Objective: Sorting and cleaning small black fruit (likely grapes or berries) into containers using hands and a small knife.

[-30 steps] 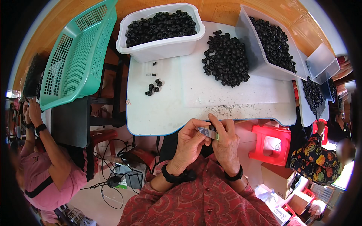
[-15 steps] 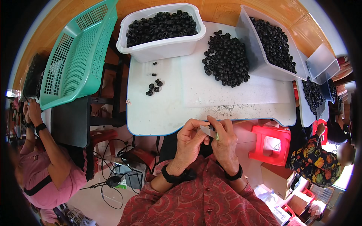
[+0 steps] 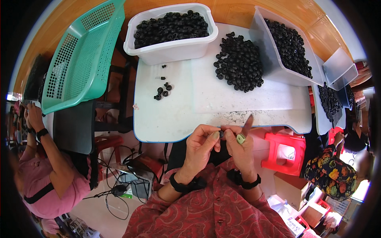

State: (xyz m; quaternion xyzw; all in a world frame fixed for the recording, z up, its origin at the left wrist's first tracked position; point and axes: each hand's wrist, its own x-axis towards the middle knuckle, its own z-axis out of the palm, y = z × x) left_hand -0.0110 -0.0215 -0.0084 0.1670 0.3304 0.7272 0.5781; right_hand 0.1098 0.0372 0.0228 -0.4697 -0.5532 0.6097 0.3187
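At the near edge of the table, my left hand point(image 3: 201, 143) pinches a small round black part point(image 3: 221, 134) between thumb and fingertips. Close beside it, my right hand point(image 3: 243, 154) is closed around a small knife point(image 3: 247, 123) with a pale green handle. The blade points up and away from the black part, toward the table. My right fingertips come up against the black part too; whether they grip it, I cannot tell. Beyond my hands lies a heap of similar black parts point(image 3: 240, 63). Several loose ones point(image 3: 160, 91) sit at the table's left.
A white tub point(image 3: 166, 49) and a translucent bin point(image 3: 278, 65), both full of black parts, stand at the back of the white table point(image 3: 174, 115). Dark crumbs lie near its front edge. A green basket point(image 3: 85, 75) is at left, a red stool point(image 3: 283, 152) at right. People sit on both sides.
The knife has swung from pointing left at the black part to pointing up and right. My right hand has turned with it and shifted slightly right; my left hand stays nearly in place.
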